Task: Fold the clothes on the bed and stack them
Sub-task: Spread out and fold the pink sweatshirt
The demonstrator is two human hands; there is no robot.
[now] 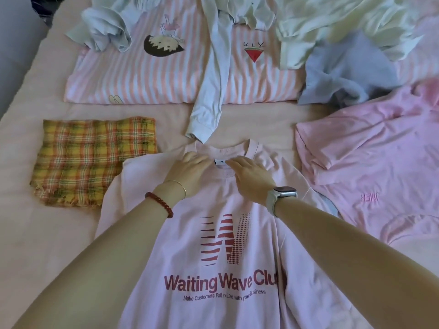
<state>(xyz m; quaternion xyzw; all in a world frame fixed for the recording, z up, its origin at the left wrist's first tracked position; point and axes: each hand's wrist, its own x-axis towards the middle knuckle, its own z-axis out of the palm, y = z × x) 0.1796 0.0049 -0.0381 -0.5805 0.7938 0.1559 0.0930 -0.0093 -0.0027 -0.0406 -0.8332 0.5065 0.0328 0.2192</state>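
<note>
A pale pink T-shirt [221, 269] with red "Waiting Wave Club" print lies face up on the bed, collar away from me. My left hand [190, 169] rests on the left side of the collar with its fingers fairly flat. My right hand [251, 176] lies flat on the right side of the collar, fingertips near the neck label [219, 161]. A folded yellow plaid cloth [92, 160] sits to the left of the shirt. Another pink shirt [380, 167] lies spread out at the right.
A pink-striped cartoon shirt [152, 77] lies spread at the back, with a light blue long sleeve [211, 98] draped over it. Crumpled pale blue [107, 32], lavender [349, 72] and cream [332, 22] garments are piled along the far side. The pink bedsheet [35, 233] shows at the left.
</note>
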